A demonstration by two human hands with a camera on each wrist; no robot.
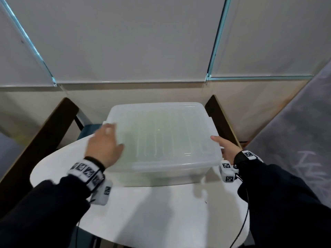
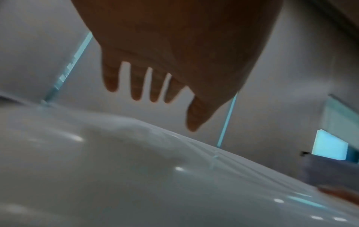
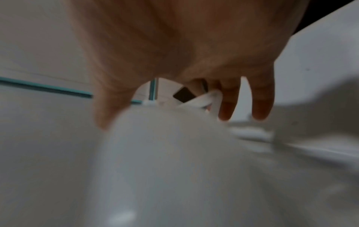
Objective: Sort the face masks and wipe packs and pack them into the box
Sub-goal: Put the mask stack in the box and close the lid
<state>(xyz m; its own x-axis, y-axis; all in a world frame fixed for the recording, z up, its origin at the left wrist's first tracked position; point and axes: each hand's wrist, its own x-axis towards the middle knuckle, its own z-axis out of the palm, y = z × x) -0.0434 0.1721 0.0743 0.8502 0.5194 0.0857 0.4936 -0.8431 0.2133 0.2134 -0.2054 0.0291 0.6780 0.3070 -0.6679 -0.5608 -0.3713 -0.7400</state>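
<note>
The box (image 1: 161,140) sits in the middle of the round white bench (image 1: 143,212), and its see-through lid (image 1: 166,129) is on top, so nothing can go in until the lid comes off. The left hand (image 1: 103,145) lies over the lid's left edge with its grip wide and fingers (image 2: 136,86) spread, holding nothing, likely to feel for the rim. The right hand (image 1: 226,149) is at the right edge with a narrow grip, fingers (image 3: 229,104) curling round the lid's rim, probably to lift it; no masks or wipe packs show.
</note>
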